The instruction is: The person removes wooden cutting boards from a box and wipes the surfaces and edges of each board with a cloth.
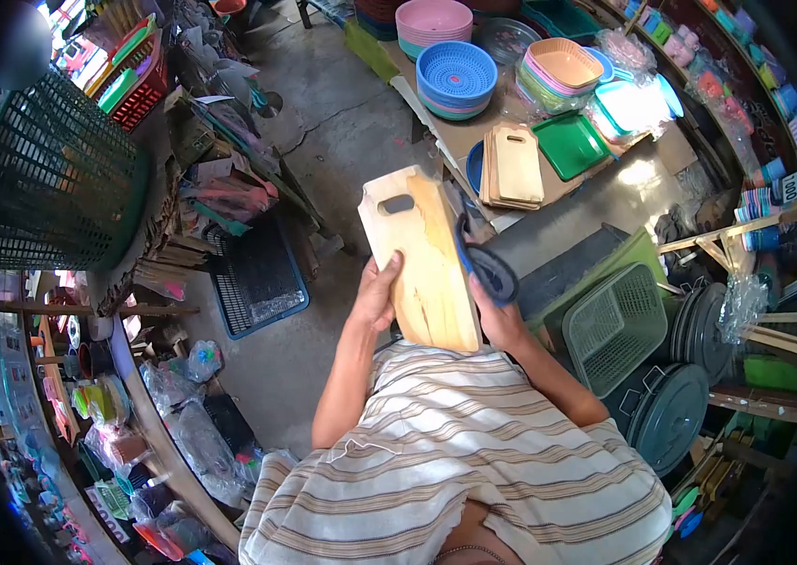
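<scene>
Head view, centre: a pale wooden cutting board with a handle slot [422, 259] is being held up, tilting, in the middle of the frame.
Left hand: the left hand [378, 294] is clasping the board's left edge, with the fingers wrapping behind it.
Right hand: the right hand [497, 320] is closing around a dark oval pad with a blue edge [491, 270] and pressing it against the board's right edge.
Upper right: a stack of wooden boards [514, 168] is lying on the worktop [460, 137], just below round blue plastic baskets [456, 75].
Right: a green slatted plastic basket [613, 325] is standing near the right hand.
</scene>
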`<state>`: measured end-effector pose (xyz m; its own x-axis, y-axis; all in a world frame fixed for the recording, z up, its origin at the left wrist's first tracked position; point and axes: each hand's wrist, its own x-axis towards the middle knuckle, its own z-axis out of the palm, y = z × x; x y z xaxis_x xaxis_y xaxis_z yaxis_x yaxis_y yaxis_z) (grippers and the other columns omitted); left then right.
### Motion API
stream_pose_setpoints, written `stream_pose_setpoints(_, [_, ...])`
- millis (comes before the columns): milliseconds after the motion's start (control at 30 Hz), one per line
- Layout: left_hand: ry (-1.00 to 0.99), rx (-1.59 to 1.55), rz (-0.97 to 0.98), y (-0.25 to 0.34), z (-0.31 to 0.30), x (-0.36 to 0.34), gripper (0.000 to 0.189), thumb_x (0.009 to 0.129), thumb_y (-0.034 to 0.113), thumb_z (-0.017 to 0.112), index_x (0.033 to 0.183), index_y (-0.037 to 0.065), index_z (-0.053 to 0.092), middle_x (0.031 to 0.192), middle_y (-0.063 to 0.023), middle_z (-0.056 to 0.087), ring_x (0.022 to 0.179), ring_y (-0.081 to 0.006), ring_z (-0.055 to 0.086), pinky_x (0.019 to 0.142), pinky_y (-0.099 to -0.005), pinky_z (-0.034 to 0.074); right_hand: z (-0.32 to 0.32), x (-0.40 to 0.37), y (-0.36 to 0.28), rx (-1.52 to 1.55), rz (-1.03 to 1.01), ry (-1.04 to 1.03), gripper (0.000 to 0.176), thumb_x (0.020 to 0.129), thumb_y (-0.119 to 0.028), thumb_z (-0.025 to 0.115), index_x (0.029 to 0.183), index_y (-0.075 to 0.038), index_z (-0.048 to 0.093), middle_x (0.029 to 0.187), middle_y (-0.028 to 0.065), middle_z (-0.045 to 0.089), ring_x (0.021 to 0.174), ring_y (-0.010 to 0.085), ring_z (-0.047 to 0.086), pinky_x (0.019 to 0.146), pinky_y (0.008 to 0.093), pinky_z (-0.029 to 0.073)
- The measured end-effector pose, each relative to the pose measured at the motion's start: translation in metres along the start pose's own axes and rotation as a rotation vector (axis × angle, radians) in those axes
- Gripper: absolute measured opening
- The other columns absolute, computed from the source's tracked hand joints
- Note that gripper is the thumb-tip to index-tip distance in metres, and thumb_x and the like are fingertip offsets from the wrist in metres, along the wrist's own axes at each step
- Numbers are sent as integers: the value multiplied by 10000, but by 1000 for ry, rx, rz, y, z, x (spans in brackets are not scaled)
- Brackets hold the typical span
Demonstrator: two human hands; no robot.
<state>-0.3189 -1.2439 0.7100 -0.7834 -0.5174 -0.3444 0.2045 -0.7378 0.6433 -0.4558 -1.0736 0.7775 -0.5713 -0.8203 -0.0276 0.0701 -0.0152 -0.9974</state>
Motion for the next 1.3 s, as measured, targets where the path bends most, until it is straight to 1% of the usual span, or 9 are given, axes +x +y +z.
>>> stream_pose_setpoints(67, [24,-39,-12,13,11,-7,588,1033,352,709,1477,22,511,1384,-119,674,1246,-214,671,1068,-384,552,-13,6,-4,-543,-472,-87,629,951,22,607,1563,6,467,1526,275,534,1368,403,578,1164,413,433])
stream_pose_setpoints(200, [78,260,113,26,39,-15,595,1087,424,604,1523,40,473,1423,-114,635,1274,-185,620,1076,-373,516,-11,24,-38,-656,-367,33,826,841,26,671,1611,-183,459,1486,391,475,1333,565,518,1106,500,476])
stream_pose_setpoints(500, [53,499,359,8,54,-15,641,1151,496,393,1515,-26,468,1428,-130,610,1290,-190,565,1119,-359,432,1,95,-73,-1058,-569,322,1049,719,-57,859,1645,-224,396,1654,237,362,1442,494,437,1197,538,377])
stream_pose_setpoints(633, [162,465,368,8,54,-20,721,1154,531,307,1481,-85,491,1449,-164,593,1323,-220,552,1141,-363,409,28,85,-76,-1166,-543,322,1091,669,-136,909,1635,-248,414,1682,208,336,1462,498,404,1192,703,272])
stream_pose_setpoints(767, [239,250,500,28,48,-20,705,1140,542,365,1509,-44,495,1472,-151,586,1329,-241,571,1150,-375,416,49,42,-60,-1274,-532,0,737,878,-220,726,1581,-256,508,1697,160,348,1518,470,360,1223,711,210])
stream_pose_setpoints(967, [351,122,419,34,31,-20,719,1144,570,290,1489,-10,538,1423,-119,616,1281,-218,580,1112,-358,427,46,-18,-13,-1372,-751,-336,583,946,-283,618,1527,-279,572,1672,158,402,1528,413,383,1235,680,216])
stream_pose_setpoints(1067, [328,163,233,19,36,-30,681,1155,538,290,1459,-9,560,1364,-119,644,1244,-204,598,1074,-352,470,39,5,-31,-1195,-647,-214,556,925,-313,643,1480,-324,616,1659,153,421,1495,398,430,1218,645,260])
stream_pose_setpoints(1167, [177,285,298,3,48,-29,676,1158,514,287,1364,-42,612,1273,-126,688,1153,-212,641,1032,-359,484,26,49,-54,-1198,-581,-19,823,730,-277,846,1511,-318,587,1613,169,467,1460,413,460,1189,637,315])
stream_pose_setpoints(1300, [232,578,285,-8,69,-37,658,1162,469,308,1250,-88,647,1193,-179,716,1097,-231,647,1033,-378,464,7,100,-71,-1078,-627,211,953,681,-195,883,1560,-310,532,1625,180,444,1455,441,449,1183,606,350])
